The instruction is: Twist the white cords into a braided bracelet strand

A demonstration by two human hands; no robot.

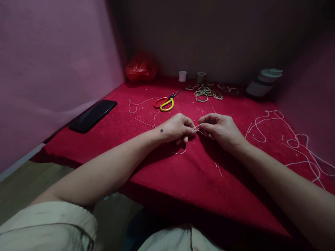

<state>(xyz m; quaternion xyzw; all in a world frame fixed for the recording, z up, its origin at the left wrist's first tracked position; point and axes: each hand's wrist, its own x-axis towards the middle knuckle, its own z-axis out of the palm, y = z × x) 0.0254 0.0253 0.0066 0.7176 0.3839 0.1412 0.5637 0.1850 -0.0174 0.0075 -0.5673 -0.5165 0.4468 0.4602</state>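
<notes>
Thin pale cord [198,127] stretches between my two hands above the red cloth. My left hand [180,128] pinches it between thumb and forefinger, and a loose end curls down onto the cloth below. On the other side my right hand [220,129] has thumb and fingers closed on the cord close to my left fingertips. Scissors [166,104] with one red and one yellow handle lie beyond my left hand. Several green and white braided loops [205,94] lie in a pile farther back.
A black phone [93,115] lies at the left edge of the red table [167,181]. At the back stand a red plastic bag [141,69], two small spools [182,76] and a lidded jar [263,83]. Loose white cord [297,141] sprawls at the right.
</notes>
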